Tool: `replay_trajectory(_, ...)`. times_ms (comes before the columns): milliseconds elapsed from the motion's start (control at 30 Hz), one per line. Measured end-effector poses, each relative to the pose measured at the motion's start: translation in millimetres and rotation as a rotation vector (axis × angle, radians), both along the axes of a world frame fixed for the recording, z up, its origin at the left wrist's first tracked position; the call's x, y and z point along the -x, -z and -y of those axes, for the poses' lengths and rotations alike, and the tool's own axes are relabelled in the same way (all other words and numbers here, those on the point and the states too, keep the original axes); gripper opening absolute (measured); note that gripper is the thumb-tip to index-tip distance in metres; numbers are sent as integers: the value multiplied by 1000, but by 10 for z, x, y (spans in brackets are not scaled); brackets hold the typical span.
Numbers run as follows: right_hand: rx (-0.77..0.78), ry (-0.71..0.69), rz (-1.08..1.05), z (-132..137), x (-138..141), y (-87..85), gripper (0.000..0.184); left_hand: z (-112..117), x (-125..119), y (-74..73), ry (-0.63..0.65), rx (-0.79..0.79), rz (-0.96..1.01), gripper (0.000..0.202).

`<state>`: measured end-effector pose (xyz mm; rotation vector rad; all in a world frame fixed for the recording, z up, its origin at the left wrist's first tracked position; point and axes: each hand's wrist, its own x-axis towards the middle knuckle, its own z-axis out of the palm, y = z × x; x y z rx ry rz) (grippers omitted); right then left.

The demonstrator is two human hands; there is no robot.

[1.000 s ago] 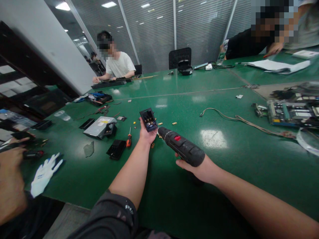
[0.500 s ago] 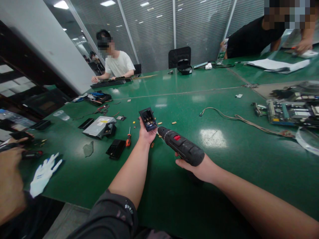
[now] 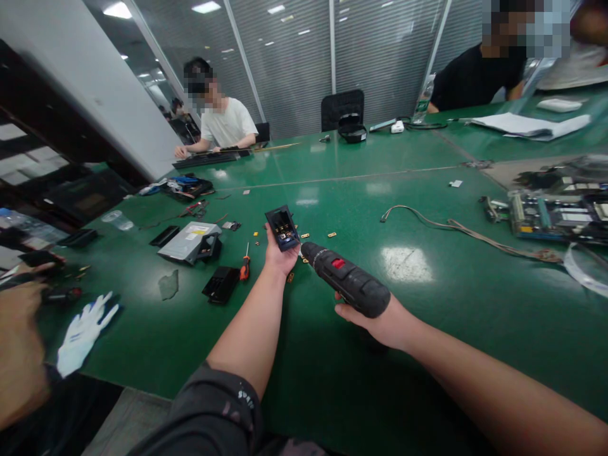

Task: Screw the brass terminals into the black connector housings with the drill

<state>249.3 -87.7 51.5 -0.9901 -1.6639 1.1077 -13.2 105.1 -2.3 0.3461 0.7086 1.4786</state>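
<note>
My left hand (image 3: 280, 256) is closed round a small black box-shaped part (image 3: 283, 228) with metal contacts inside, held tilted just above the green table (image 3: 427, 297). My right hand (image 3: 375, 320) grips a black electric screwdriver (image 3: 346, 279) with a red switch. Its tip points at the lower right corner of the part. Several small brass pieces (image 3: 331, 235) lie on the table around the part.
Left of my hand lie a red-handled screwdriver (image 3: 245, 266), black plastic parts (image 3: 221, 284) and a grey drive unit (image 3: 187, 241). A white glove (image 3: 82, 332) lies near the left edge. A cable (image 3: 456, 228) and circuit boards (image 3: 546, 215) sit at right. Other people sit around the table.
My hands, the part and the screwdriver have stayed almost still. The person at the far right has shifted and drawn their hand back from the papers.
</note>
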Motion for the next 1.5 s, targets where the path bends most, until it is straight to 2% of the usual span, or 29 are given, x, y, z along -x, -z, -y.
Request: replay_trajectory(1500,20,-16,-4,-5,-23,43,32,10,-2,-7,-27,24,-5,65)
